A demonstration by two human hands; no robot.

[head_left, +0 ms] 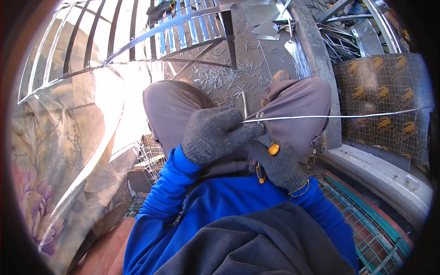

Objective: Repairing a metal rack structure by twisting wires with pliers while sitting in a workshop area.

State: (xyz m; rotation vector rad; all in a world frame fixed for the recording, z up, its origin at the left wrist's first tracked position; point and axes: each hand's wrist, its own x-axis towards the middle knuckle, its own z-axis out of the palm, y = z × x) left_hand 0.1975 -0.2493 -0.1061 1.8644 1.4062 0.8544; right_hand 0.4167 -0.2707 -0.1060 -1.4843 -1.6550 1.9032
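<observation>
Both my hands wear grey knitted gloves and meet above my lap. My left hand is closed around a thin, shiny metal strip, close to its left end. From there the strip runs far to the right, past my knee. My right hand grips a hand tool with orange and black handles, which looks like pliers or cutters. Its jaws are mostly hidden by my left fingers, near the strip. A short bright metal piece sticks up just beyond the hands.
Many short cut metal pieces litter the ground beyond my knees. A barred metal frame stands at the far left, above a floral cloth. To the right are a concrete ledge, a patterned sheet and scrap metal.
</observation>
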